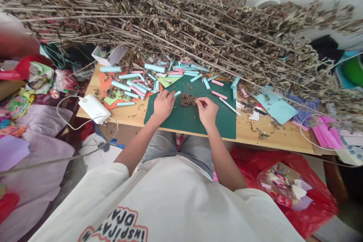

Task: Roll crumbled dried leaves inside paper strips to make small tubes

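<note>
A small light-blue paper tube point(177, 93) sticks out from the fingers of my left hand point(163, 105), which is closed on it above the green cutting mat point(181, 121). Just to its right lies a heap of crumbled dry leaves point(187, 100). At the heap's right edge, my right hand point(208, 111) has thumb and fingertips pinched together; what they hold is too small to make out. A white stick point(229, 106) and pink paper tubes point(219, 95) lie on the mat right of my right hand.
Many blue and pink paper rolls point(154, 68) litter the table point(127, 118). Dried leafy stalks point(170, 22) stretch across the back. A white power bank point(94, 109) with a cable lies left. Blue paper point(277, 104) lies right, above a red bag point(317, 196) of scraps.
</note>
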`<state>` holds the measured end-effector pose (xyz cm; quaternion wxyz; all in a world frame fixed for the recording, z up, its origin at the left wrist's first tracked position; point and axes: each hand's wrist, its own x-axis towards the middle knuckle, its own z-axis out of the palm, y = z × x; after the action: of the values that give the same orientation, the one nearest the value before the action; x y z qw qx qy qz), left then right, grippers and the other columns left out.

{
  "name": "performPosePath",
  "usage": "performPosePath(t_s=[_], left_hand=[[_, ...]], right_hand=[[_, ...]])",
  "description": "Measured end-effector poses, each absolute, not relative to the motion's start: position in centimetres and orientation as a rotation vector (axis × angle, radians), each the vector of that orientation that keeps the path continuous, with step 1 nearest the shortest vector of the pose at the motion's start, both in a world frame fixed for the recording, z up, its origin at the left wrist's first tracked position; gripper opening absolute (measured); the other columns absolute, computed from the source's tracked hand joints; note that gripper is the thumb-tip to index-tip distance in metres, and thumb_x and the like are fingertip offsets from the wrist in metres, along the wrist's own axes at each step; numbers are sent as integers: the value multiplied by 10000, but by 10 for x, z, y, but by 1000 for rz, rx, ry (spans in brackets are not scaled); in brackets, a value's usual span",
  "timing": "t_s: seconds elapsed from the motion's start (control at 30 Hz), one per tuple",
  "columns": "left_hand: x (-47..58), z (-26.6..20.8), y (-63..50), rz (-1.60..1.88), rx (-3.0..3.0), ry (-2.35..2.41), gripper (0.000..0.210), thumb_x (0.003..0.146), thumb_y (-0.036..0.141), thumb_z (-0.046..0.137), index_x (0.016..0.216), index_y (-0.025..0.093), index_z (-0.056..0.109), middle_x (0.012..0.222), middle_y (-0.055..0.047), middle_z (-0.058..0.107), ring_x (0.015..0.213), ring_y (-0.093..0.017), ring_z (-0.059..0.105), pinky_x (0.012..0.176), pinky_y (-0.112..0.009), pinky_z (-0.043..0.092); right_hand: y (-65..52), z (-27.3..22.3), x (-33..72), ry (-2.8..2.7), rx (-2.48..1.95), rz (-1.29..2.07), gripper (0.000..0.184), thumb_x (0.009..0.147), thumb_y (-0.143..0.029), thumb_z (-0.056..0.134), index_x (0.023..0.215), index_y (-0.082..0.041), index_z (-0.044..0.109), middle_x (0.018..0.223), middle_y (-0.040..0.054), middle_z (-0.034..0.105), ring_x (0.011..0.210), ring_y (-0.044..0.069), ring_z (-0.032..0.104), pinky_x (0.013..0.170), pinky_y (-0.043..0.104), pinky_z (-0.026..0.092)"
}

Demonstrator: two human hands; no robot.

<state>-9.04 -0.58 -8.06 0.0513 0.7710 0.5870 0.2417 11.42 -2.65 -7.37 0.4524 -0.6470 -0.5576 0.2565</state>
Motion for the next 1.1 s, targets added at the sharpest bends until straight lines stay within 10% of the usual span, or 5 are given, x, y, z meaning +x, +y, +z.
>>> performPosePath(t_s=[0.27, 1.1], left_hand=[[-91, -72, -1, 717, 2346, 1826, 387, 960, 314, 464, 1308, 182, 569, 1094, -159, 594, 1060, -292, 547, 866, -383, 461], [-32, -79, 4, 1100, 1769, 1355, 167, 904, 203, 575, 921, 162, 737, 904, -68, 741, 801, -176, 668, 777, -309, 521]], right_hand=[[-2, -69, 115, -1909, -1685, 555, 303, 835, -257, 601, 1120, -199, 688, 790, 57, 715, 760, 228, 658, 796, 368, 517], [-11, -71, 99, -895, -1402, 1029, 212, 743, -392, 665, 797, -191, 700, 694, 16, 704, 603, 158, 634, 635, 308, 549]])
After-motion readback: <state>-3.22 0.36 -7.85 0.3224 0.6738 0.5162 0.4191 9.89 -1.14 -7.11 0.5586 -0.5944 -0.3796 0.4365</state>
